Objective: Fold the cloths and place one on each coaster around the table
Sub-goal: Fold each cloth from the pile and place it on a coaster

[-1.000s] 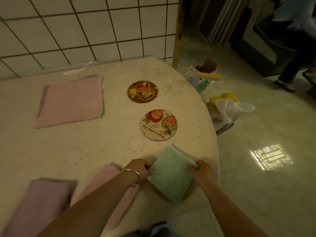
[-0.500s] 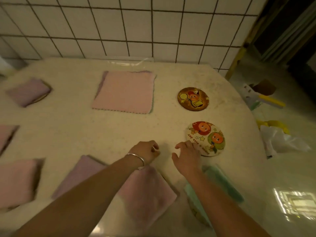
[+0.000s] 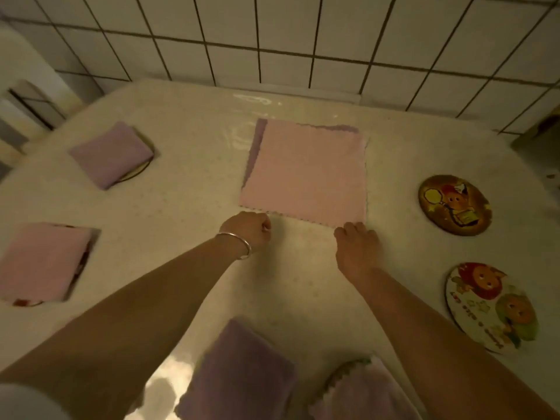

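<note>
from my head camera, my left hand and my right hand are at the near edge of the flat pink cloth on the table. both have curled fingers, but i cannot tell if they pinch it. two bare cartoon coasters lie to the right.
</note>
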